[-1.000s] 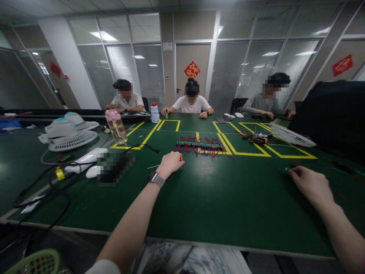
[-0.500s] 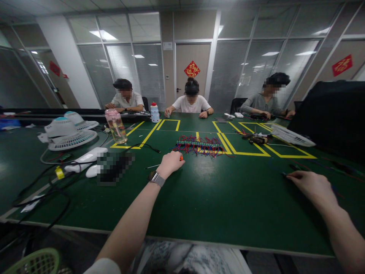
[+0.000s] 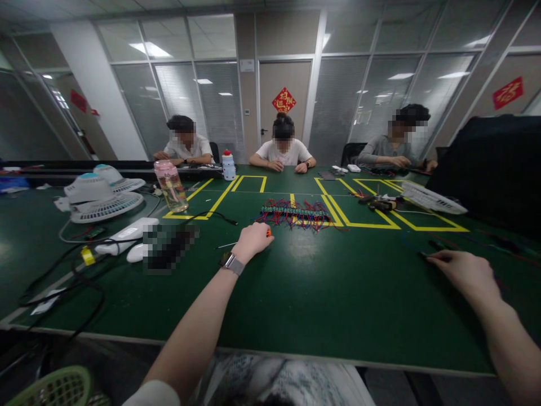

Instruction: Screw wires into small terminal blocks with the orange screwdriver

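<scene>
My left hand (image 3: 253,239), with a watch on the wrist, is closed around a screwdriver; its orange handle (image 3: 269,232) shows at the fingers and its thin shaft (image 3: 226,246) points left. Just beyond it lies a row of small green circuit boards (image 3: 296,212) with many red and blue wires. At the right, my right hand (image 3: 462,273) pinches a small dark piece (image 3: 424,255) with wires near it, low over the green table; the piece is too small to make out.
White fans (image 3: 105,197), a pink bottle (image 3: 171,186), cables and a white mouse (image 3: 136,253) are at the left. Pliers (image 3: 382,204), a keyboard (image 3: 433,198) and a black monitor (image 3: 494,175) are at the right. Yellow tape marks the table. Three people sit across.
My right hand has shifted slightly right with the small piece. My left hand has hardly moved. The middle person across has drawn a hand in toward the chest.
</scene>
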A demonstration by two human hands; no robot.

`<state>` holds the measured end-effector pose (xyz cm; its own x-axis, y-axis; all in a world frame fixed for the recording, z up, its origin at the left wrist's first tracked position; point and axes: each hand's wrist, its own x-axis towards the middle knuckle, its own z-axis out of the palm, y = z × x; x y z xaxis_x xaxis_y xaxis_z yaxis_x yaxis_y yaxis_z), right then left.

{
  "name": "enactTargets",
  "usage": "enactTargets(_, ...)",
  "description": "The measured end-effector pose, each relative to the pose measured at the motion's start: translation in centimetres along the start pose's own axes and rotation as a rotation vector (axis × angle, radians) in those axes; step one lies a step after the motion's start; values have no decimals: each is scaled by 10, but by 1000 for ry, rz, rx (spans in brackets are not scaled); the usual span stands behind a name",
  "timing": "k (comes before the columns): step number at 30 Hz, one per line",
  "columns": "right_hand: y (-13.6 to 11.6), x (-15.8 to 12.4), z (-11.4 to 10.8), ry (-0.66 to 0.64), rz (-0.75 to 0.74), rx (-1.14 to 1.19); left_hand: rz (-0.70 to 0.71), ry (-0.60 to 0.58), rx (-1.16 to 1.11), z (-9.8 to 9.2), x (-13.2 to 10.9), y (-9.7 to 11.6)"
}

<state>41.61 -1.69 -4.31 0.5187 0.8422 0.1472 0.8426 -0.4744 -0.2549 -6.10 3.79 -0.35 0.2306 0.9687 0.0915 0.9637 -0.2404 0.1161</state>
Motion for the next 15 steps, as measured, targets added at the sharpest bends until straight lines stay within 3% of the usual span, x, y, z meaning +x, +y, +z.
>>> enactTargets(9, 0, 1, 5, 34, -150, -45, 4, -11, -4, -2, -1, 2)
enactTargets(15, 0, 5, 6, 25, -120, -89, 3, -7, 1, -1, -1, 2)
